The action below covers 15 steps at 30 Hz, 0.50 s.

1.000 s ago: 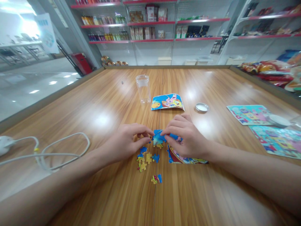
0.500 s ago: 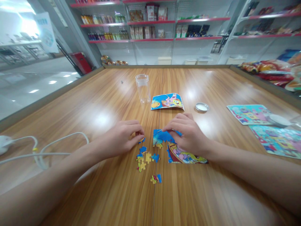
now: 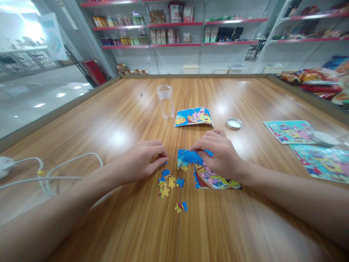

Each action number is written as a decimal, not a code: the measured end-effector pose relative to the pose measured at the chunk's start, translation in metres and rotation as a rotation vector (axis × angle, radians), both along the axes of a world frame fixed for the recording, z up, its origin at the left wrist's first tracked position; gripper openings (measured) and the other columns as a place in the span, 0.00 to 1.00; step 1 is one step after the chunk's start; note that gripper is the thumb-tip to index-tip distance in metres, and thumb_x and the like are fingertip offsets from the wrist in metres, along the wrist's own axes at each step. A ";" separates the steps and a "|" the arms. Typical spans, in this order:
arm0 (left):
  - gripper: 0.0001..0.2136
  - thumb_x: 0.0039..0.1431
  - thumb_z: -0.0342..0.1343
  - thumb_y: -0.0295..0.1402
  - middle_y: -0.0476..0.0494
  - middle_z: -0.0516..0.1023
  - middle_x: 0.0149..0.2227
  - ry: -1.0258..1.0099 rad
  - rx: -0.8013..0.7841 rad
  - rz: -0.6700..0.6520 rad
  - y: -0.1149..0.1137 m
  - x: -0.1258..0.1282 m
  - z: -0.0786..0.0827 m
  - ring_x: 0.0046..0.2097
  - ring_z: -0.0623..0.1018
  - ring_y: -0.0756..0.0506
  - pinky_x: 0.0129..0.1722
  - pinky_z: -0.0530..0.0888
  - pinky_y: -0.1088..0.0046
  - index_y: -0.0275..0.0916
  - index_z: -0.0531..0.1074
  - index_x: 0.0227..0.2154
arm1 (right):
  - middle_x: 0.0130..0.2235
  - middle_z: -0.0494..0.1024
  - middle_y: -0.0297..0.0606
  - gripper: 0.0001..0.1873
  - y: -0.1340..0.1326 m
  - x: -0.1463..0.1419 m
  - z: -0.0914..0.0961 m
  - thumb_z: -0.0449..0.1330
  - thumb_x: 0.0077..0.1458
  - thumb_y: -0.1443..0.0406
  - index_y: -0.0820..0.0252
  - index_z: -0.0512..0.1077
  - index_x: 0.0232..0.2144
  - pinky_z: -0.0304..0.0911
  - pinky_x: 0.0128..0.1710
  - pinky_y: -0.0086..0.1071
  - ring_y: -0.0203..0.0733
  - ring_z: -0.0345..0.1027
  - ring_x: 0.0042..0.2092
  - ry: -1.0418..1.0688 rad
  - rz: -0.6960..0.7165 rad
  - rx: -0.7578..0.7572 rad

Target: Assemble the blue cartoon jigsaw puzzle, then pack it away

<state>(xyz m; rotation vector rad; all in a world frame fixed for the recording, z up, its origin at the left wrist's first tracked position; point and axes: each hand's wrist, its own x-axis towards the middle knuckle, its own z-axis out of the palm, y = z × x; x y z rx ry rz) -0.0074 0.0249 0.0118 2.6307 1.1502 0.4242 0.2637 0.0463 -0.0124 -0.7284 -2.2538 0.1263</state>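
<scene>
My left hand (image 3: 148, 158) is closed in a pinch on a jigsaw puzzle piece (image 3: 164, 164), mostly hidden under the fingertips. Just below it lie several loose yellow and blue pieces (image 3: 171, 182), with a couple more (image 3: 181, 207) nearer me. Over the upper part of the partly joined jigsaw puzzle (image 3: 203, 178) rests my right hand (image 3: 216, 147), its index finger and thumb bent and apart. No piece shows between them, and the hand hides part of the puzzle's blue top. Behind the hands, a curved picture card (image 3: 194, 117) shows a similar boat scene.
A clear plastic jar (image 3: 165, 102) stands behind the card, a round lid (image 3: 234, 123) to its right. Two picture sheets (image 3: 290, 131) lie at the right with another lid (image 3: 324, 139) on them. White cables (image 3: 73, 156) loop on the left. Stocked shelves (image 3: 174, 25) line the wall.
My right hand has shifted very slightly right and up over the puzzle. The piece in my left fingers shows less than before. The loose pieces have not moved.
</scene>
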 end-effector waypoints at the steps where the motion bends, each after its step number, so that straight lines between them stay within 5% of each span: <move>1: 0.06 0.65 0.55 0.29 0.47 0.74 0.32 0.000 -0.002 0.002 0.000 0.000 0.000 0.34 0.72 0.49 0.34 0.68 0.72 0.37 0.74 0.33 | 0.33 0.80 0.31 0.09 0.000 0.000 0.000 0.58 0.60 0.73 0.56 0.75 0.34 0.52 0.44 0.39 0.38 0.71 0.36 -0.001 0.000 0.000; 9: 0.07 0.66 0.54 0.30 0.46 0.74 0.34 0.012 -0.021 -0.041 -0.001 0.000 0.001 0.36 0.73 0.49 0.35 0.68 0.71 0.37 0.74 0.33 | 0.33 0.80 0.32 0.09 -0.001 0.000 0.000 0.59 0.57 0.74 0.56 0.74 0.34 0.53 0.44 0.39 0.39 0.70 0.36 -0.014 0.005 0.022; 15: 0.07 0.68 0.53 0.31 0.43 0.74 0.40 -0.048 -0.072 -0.226 -0.011 0.005 0.003 0.42 0.74 0.47 0.42 0.70 0.70 0.39 0.75 0.42 | 0.33 0.80 0.32 0.09 -0.002 0.000 0.000 0.59 0.55 0.74 0.56 0.74 0.34 0.53 0.43 0.39 0.39 0.69 0.35 -0.024 0.016 0.041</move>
